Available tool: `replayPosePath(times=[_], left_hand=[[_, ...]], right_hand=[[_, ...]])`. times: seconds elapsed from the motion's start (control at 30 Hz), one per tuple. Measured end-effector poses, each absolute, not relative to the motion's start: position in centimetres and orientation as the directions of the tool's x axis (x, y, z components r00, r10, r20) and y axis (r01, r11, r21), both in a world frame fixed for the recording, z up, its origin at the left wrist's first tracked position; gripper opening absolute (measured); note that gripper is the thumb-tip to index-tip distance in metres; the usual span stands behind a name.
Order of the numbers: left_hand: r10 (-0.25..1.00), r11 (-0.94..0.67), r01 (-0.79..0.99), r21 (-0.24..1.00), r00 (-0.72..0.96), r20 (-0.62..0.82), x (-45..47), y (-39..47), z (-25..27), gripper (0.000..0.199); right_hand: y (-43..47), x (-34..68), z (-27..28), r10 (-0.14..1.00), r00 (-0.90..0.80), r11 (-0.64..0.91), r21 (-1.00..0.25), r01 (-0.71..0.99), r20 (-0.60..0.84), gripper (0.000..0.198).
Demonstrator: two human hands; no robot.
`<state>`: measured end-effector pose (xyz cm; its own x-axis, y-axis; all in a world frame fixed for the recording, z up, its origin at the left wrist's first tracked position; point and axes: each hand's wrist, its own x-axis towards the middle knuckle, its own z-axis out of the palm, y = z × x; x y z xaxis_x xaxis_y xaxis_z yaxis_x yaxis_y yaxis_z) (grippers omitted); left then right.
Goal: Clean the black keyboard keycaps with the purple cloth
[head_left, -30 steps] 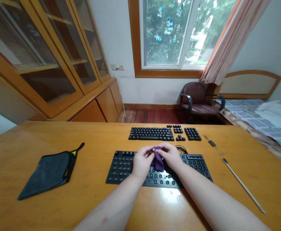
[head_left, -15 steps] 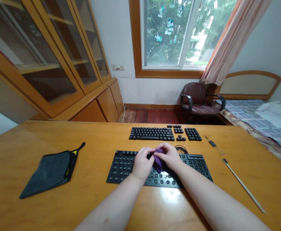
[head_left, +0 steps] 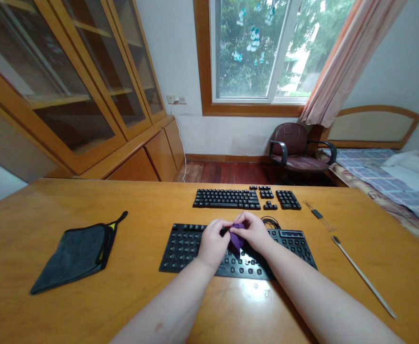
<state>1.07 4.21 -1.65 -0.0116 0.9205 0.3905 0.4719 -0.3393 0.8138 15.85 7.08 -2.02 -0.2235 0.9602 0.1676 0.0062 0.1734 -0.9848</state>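
Observation:
Over the middle of a black keyboard base (head_left: 184,251) with its keycaps off, both hands meet at a small purple cloth (head_left: 235,244). My left hand (head_left: 213,240) is closed, thumb and index finger pinching the cloth's left edge. From the other side my right hand (head_left: 252,233) grips the same cloth, its fingers bunched round the upper part. One end of the cloth hangs down over the bare key switches. Whether a small dark piece sits between the fingertips cannot be made out.
Removed black keycaps (head_left: 227,198) lie in keyboard order behind the base. A folded grey cloth (head_left: 76,253) with a black loop lies left. On the right are a wire keycap puller (head_left: 317,213) and a thin brush (head_left: 365,278). A coiled cable (head_left: 271,221) sits behind the base.
Hardly anything differs. The hands and the purple cloth keep nearly the same place, and the whole view has shifted very slightly.

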Motion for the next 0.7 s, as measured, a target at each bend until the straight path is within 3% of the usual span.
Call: replayPosePath(times=[0.47, 0.7], left_hand=[[0.913, -0.351, 0.395, 0.849, -0.055, 0.404, 1.06, 4.28, -1.66, 0.017], [0.936, -0.318, 0.205, 0.926, -0.088, 0.341, 1.28, 4.43, -1.78, 0.02]], right_hand=[[7.26, 15.9, -1.8, 0.993, -0.02, 0.116, -0.99, -0.076, 0.118, 0.023], [6.94, 16.42, -1.45, 0.974, -0.008, 0.224, -0.945, 0.24, 0.228, 0.009]])
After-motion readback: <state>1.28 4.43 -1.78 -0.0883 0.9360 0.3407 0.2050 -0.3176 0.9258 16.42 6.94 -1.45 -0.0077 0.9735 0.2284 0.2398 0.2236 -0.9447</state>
